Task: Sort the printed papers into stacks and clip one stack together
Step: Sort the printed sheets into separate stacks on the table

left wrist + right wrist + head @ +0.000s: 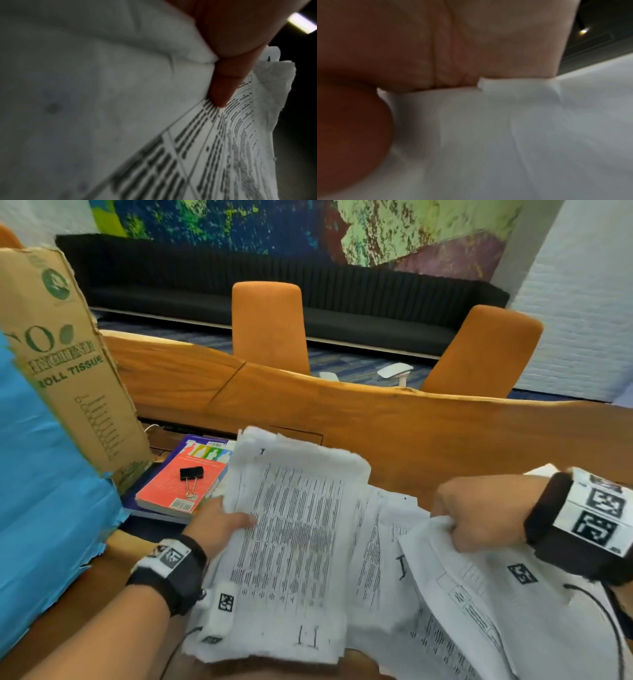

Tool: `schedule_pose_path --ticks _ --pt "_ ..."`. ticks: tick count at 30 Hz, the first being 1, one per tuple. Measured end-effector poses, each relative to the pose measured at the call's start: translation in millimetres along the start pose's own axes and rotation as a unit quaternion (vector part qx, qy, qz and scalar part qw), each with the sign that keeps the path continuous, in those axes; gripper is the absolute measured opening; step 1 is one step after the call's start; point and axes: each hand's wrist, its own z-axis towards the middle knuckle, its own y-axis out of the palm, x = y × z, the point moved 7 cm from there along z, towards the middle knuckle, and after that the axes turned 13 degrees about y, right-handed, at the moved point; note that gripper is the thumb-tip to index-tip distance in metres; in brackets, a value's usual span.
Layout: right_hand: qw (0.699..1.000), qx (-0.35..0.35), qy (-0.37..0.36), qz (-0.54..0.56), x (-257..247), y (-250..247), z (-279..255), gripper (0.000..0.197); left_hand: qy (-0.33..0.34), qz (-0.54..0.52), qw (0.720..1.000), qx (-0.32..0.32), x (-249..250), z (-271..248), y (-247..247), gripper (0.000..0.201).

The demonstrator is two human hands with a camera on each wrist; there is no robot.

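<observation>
My left hand grips the left edge of a thick stack of printed papers, thumb on top; in the left wrist view the thumb presses on the printed sheets. My right hand is curled in a fist round the top edge of another bunch of printed sheets to the right; the right wrist view shows white paper pinched under the fingers. More loose sheets lie between the two. A black binder clip lies on a red book at the left.
A tall cardboard box and a blue sheet stand at the left. The wooden table runs across, with two orange chairs behind it and a black sofa by the wall.
</observation>
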Motion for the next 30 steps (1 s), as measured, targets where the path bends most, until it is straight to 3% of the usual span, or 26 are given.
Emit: schedule_pose_path --ticks 5,8,12,15,17,20,23,26,28,30 --pt "0.998 0.022 -0.056 0.018 -18 -11 -8 0.008 0.077 0.016 0.994 0.073 56 27 -43 0.020" --pt "0.990 0.062 -0.112 0.064 -38 -22 -5 0.017 0.139 0.038 0.987 0.077 88 31 -45 0.019" --pt "0.959 0.199 -0.146 0.140 -54 -52 10 0.022 0.176 0.030 0.984 0.003 110 22 -8 0.023" --pt "0.902 0.391 -0.138 0.119 -53 -81 12 0.010 0.204 0.014 0.978 -0.034 111 12 21 0.020" --pt "0.873 0.446 -0.138 0.142 -49 -89 16 0.018 0.223 0.005 0.973 -0.052 107 6 37 0.019" --pt "0.874 0.413 -0.147 0.211 -47 -90 28 0.007 0.220 -0.013 0.973 -0.076 103 -5 54 0.011" --pt "0.902 0.362 -0.122 0.199 -45 -82 44 0.027 0.196 -0.041 0.977 -0.071 92 -8 58 0.013" --pt "0.909 0.350 -0.122 0.192 -46 -71 50 0.030 0.151 -0.116 0.977 -0.094 71 -12 65 0.054" --pt "0.909 0.341 -0.112 0.212 -45 -63 55 0.030 0.154 -0.042 0.981 -0.111 59 -19 78 0.055" --pt "0.907 0.344 -0.105 0.217 -48 -57 61 0.027 0.150 0.016 0.987 -0.057 43 -19 87 0.048"
